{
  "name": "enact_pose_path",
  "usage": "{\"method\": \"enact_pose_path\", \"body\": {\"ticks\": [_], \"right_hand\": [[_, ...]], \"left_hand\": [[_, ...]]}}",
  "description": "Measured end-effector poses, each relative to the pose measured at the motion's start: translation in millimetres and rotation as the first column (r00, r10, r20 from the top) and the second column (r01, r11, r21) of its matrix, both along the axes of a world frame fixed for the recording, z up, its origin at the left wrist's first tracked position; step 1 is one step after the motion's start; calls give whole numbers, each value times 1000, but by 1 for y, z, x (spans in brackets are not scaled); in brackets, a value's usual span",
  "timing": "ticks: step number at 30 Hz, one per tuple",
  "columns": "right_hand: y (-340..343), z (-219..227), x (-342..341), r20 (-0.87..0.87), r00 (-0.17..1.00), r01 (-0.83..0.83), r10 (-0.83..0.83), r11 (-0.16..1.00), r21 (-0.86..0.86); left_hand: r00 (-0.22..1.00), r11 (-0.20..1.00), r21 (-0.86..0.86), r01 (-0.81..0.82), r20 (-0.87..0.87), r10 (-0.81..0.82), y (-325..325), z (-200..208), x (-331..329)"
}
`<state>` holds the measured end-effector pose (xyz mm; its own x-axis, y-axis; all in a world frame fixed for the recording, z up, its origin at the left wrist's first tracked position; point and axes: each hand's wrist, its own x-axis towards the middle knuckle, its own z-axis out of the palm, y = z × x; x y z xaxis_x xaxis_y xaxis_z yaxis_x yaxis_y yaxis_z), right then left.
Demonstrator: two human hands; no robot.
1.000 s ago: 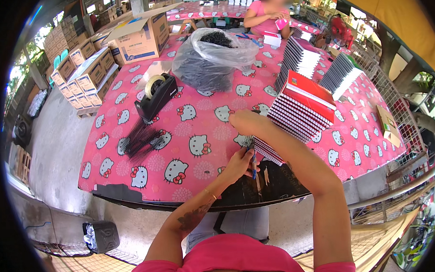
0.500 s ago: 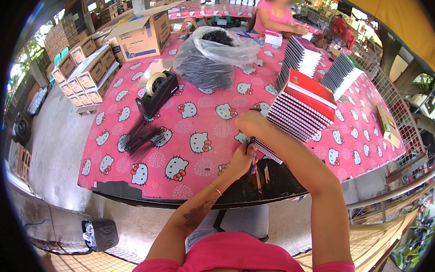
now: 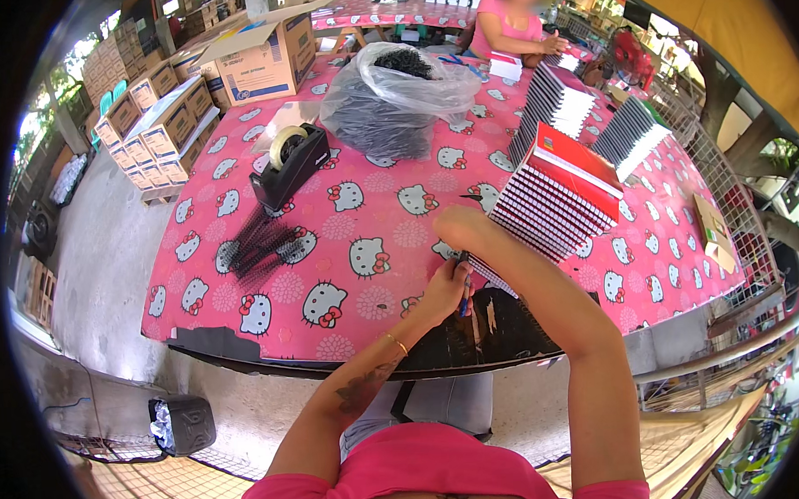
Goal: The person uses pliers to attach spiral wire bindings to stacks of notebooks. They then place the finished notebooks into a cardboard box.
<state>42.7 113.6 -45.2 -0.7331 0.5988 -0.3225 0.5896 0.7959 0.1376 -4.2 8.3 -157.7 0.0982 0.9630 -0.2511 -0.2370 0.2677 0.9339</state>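
Note:
A tall stack of spiral-bound notebooks (image 3: 552, 205) with red covers stands tilted on the table in front of me, to the right. My left hand (image 3: 449, 287) is closed round a blue-handled hand tool (image 3: 464, 307), which looks like pliers. Its dark metal part points up toward the stack's lower left corner. Just above, my right hand (image 3: 460, 227) bends over the left edge of the stack, its fingers hidden behind the back of the hand. A thin dark tip (image 3: 471, 197) shows just beyond that hand.
A tape dispenser (image 3: 289, 170) and loose black coils (image 3: 263, 245) lie left on the pink table cover (image 3: 363, 220). Farther back are a plastic bag of black coils (image 3: 386, 118), dark notebook stacks (image 3: 548, 103) and cartons (image 3: 270, 65). Across the table sits a person (image 3: 506, 26) in pink.
My hands stay in nearly the same place, with the tool shifting slightly in my left hand. Across the table, the person's hands have lifted and come together.

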Motion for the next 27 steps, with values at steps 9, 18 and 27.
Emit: {"method": "enact_pose_path", "body": {"ticks": [9,18,27], "right_hand": [[1,-3,2,52,999,2,-2,1000,-13],[16,-28,5,1,998,-62,62,998,2],[11,-21,1,-10,1000,-17,16,999,-46]], "left_hand": [[999,999,-22,-30,27,30,-5,8,3],[991,988,-129,89,115,-74,-16,10,-4],[997,995,-88,54,67,-48,0,0,-5]]}}
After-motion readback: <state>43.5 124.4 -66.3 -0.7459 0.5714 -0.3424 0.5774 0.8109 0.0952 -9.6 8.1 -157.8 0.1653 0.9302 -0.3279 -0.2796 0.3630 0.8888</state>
